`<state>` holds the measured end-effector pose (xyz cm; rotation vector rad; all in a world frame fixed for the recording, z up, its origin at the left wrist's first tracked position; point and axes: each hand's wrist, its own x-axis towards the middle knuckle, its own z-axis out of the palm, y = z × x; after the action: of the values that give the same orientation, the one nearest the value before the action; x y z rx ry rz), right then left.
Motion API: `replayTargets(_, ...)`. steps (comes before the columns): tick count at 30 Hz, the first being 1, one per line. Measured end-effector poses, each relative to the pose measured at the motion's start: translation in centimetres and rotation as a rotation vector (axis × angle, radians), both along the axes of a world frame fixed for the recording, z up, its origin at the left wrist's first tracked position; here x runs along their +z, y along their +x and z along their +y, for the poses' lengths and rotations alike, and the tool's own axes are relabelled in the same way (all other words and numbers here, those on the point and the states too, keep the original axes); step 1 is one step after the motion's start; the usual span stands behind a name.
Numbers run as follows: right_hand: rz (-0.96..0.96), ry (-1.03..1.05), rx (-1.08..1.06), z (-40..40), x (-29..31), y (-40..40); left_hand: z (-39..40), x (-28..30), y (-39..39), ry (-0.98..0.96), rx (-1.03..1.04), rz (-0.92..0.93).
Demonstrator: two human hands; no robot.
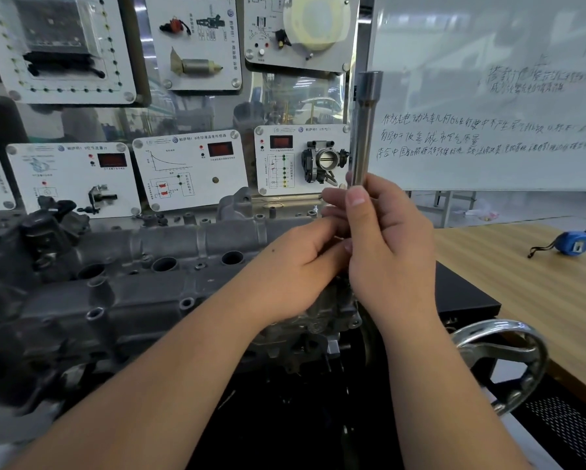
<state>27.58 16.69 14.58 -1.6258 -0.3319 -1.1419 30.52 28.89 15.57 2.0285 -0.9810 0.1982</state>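
A long steel socket tube [364,130] stands upright in front of me, its wider end on top. My right hand [390,249] grips its lower part, thumb laid up along the shaft. My left hand [298,266] reaches in from the left, its fingertips curled at the bottom of the tube, where the tube's lower end is hidden behind both hands. Below and to the left lies a grey engine cylinder head [132,286] with several round plug holes along its top.
A chrome handwheel [508,361] sticks out at lower right. A wooden table [522,286] on the right carries a blue tape measure [573,242]. Behind stand training panels with sensors [189,171] and a whiteboard [488,96] with handwriting.
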Motion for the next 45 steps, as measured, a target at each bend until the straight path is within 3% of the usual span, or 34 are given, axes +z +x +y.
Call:
replayTargets(6, -0.029, 0.058, 0.066, 0.17, -0.01, -0.08, -0.39, -0.16, 0.19, 0.003, 0.005, -0.008)
replayTargets(31, -0.036, -0.021, -0.052, 0.23, -0.16, 0.13, -0.14, -0.09, 0.30, 0.011, 0.019, -0.019)
replayTargets(40, -0.041, 0.066, -0.026, 0.37, -0.54, 0.22, -0.06, -0.33, 0.37, 0.007, -0.002, -0.042)
replayTargets(45, -0.034, -0.035, -0.063, 0.58, -0.05, -0.09, 0.00, -0.13, 0.25, 0.019, -0.018, -0.011)
